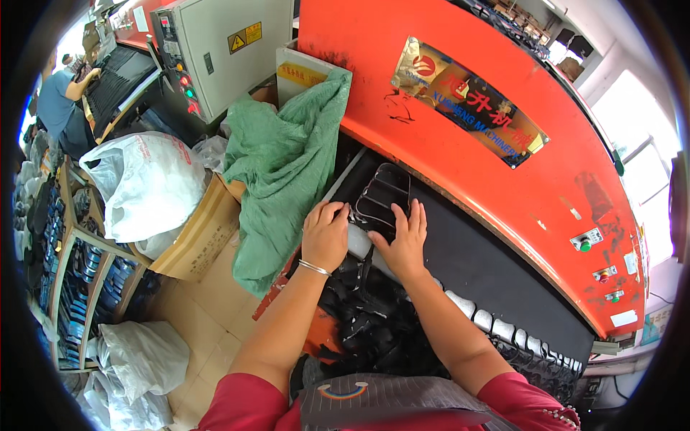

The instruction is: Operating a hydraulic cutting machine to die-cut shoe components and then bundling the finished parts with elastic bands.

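My left hand [327,233] is at the near left edge of a black sheet [467,237], fingers bent together; what they grip, if anything, is hidden. Just beyond its fingertips lies a cutting die [386,188], a thin metal outline with cross strips, flat on the sheet. My right hand [405,244] is at the die's near right side, thumb and fingers spread, the fingertips by its rim. White rounded pieces [463,304] line the sheet's near edge. Below my hands hangs a tangle of black offcuts [374,316].
A large red press [474,86] stands over the sheet's far side. Left of it are a grey control cabinet [223,54], a green cloth [287,151] and a cardboard box [201,233] with a white plastic bag [147,187]. A person [61,100] works at the far left.
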`<state>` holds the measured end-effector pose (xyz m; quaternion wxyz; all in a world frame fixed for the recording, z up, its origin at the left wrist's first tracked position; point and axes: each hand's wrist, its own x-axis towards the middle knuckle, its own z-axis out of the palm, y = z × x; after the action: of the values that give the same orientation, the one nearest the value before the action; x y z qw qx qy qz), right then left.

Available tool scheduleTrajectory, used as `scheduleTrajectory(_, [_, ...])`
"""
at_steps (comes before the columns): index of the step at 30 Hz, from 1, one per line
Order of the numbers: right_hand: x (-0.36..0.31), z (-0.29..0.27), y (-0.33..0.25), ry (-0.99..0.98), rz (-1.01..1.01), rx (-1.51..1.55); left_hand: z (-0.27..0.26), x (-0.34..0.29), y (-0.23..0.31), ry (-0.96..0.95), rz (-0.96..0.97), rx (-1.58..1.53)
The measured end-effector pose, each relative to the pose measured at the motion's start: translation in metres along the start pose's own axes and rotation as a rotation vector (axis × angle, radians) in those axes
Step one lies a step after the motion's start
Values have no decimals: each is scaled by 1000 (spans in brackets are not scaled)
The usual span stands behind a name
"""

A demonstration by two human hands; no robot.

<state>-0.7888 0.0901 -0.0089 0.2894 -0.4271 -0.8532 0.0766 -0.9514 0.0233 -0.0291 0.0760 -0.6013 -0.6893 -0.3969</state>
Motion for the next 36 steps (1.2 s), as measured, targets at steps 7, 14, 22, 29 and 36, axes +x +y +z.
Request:
scheduleTrajectory(7, [12, 8, 18, 84, 117, 19, 22, 14, 6, 1, 0, -27])
scheduleTrajectory(14, [13, -14, 20, 154, 15, 27, 15, 26, 21, -30, 9, 14])
scheduleTrajectory(22, [-3, -60, 42, 81, -5, 16, 30, 35, 47, -69, -8, 6])
scheduleTrajectory(29, [-110, -290, 134, 63, -18, 288, 12, 57, 145, 62, -99, -99])
scheduleTrajectory(36, [-222, -525, 398, 1282, 492, -323, 88, 71, 427, -580, 640, -985])
